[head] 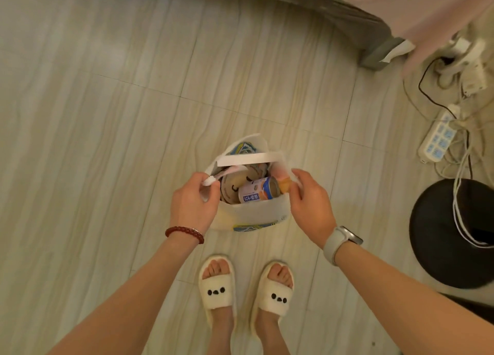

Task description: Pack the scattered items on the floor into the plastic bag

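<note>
**Bag held open over a bare tiled floor**

The tiled floor [107, 140] lies wide and unobstructed to the left and ahead, all the way to the grey bed base [347, 26] that runs along the top edge. The right side is crowded: a black round stand [451, 234] with white cables over it, and behind it a white power strip [438, 138] amid a tangle of cords.

The plastic bag [256, 210] hangs in the middle of the view, in front of the person's feet in white slippers [217, 290], its mouth pulled wide between the two hands. The left hand [192, 202] is closed around a bunched handle at the bag's left rim; it wears a red bead bracelet [184, 233]. The right hand [311, 202] pinches the bag's right rim, fingers curled, with a grey watch [340, 241] on its wrist. A second handle strap spans the far side of the opening. Inside the bag lies a can [260, 190] on its side, beside a round yellowish package [235, 186].
</note>
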Demonstrator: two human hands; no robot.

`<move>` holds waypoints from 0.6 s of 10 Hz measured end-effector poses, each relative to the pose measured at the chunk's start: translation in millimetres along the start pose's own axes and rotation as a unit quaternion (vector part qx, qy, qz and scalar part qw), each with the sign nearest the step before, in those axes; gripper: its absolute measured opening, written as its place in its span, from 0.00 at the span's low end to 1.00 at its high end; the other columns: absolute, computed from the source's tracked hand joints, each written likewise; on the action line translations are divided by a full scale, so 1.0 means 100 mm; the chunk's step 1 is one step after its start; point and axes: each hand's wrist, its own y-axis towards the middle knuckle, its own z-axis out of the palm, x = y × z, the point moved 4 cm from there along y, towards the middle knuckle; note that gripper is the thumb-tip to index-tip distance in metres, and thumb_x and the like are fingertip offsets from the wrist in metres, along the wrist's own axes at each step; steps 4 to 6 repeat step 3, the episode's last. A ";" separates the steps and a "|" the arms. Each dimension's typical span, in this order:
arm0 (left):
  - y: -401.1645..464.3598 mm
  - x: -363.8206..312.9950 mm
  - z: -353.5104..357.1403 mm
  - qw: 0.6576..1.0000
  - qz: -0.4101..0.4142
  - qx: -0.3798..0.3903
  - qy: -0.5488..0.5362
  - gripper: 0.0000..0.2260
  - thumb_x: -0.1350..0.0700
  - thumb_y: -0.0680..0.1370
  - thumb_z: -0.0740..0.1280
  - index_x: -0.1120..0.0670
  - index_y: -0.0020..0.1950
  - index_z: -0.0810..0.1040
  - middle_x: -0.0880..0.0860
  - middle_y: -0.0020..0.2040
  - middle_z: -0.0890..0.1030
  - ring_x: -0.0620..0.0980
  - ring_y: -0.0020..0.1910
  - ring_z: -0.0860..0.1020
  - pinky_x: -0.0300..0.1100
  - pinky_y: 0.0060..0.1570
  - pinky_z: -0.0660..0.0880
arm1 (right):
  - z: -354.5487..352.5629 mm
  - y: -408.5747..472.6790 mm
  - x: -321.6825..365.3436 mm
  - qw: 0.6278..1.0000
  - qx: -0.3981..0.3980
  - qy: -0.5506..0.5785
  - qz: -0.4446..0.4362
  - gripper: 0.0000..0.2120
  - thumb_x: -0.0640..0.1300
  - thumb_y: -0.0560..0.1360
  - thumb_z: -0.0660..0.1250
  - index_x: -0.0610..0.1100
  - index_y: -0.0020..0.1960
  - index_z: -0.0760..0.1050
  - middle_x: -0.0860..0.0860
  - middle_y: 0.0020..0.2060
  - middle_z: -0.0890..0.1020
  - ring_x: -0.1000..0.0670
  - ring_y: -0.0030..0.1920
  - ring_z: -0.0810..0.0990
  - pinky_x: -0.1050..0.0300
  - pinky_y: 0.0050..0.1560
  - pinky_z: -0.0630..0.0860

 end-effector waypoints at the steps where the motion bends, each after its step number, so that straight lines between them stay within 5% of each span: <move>1: -0.06 0.04 0.07 1.000 0.028 0.000 0.011 0.04 0.59 0.75 0.64 0.59 0.47 0.73 0.54 0.37 0.77 0.58 0.37 0.76 0.43 0.36 0.68 | 0.04 0.03 0.12 0.999 -0.010 -0.022 -0.035 0.14 0.40 0.78 0.55 0.43 0.62 0.72 0.45 0.54 0.79 0.45 0.54 0.76 0.52 0.53 0.72; 2: -0.13 0.16 0.20 0.994 0.005 0.083 0.077 0.12 0.58 0.76 0.62 0.59 0.58 0.70 0.60 0.52 0.79 0.62 0.46 0.78 0.46 0.40 0.71 | 0.31 0.04 0.09 0.980 0.158 -0.121 -0.017 0.16 0.36 0.76 0.54 0.41 0.61 0.72 0.40 0.57 0.76 0.40 0.60 0.72 0.48 0.56 0.72; 3: -0.13 0.16 0.25 0.994 0.002 0.081 0.079 0.16 0.59 0.76 0.62 0.60 0.62 0.67 0.61 0.61 0.74 0.63 0.50 0.76 0.51 0.45 0.74 | 0.23 0.05 0.17 0.993 0.100 -0.061 -0.008 0.15 0.35 0.77 0.54 0.37 0.61 0.71 0.39 0.57 0.77 0.40 0.59 0.73 0.51 0.58 0.69; 6: -0.13 0.16 0.25 0.994 0.002 0.081 0.079 0.16 0.59 0.76 0.62 0.60 0.62 0.67 0.61 0.61 0.74 0.63 0.50 0.76 0.51 0.45 0.74 | 0.23 0.05 0.17 0.993 0.100 -0.061 -0.008 0.15 0.35 0.77 0.54 0.37 0.61 0.71 0.39 0.57 0.77 0.40 0.59 0.73 0.51 0.58 0.69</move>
